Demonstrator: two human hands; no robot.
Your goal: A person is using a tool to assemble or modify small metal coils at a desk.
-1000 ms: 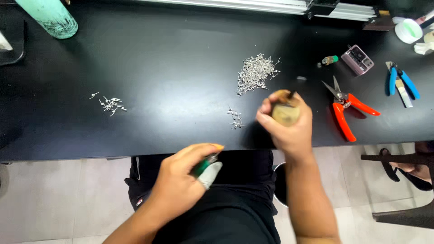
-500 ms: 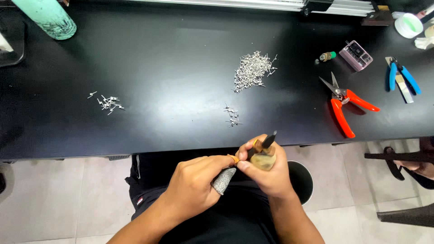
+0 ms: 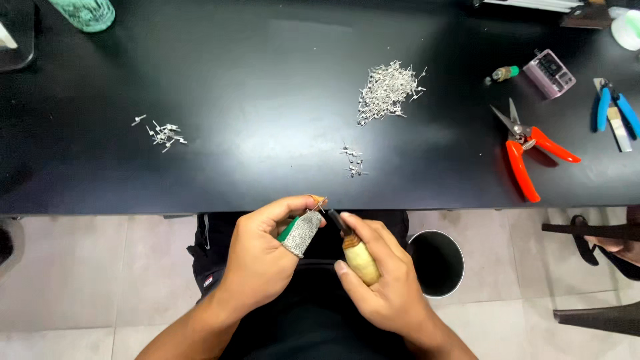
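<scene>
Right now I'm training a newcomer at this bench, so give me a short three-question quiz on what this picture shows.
1. True or false: the right hand holds a wooden-handled tool.
2. What covers the thumb of the left hand? A) a grey knitted thumb guard B) blue tape C) nothing
3. Which lies nearest the orange-handled snips: the big pile of metal pins, the small pile of pins, or the green bottle?

Key: 1 true; 2 A; 3 the big pile of metal pins.
</scene>
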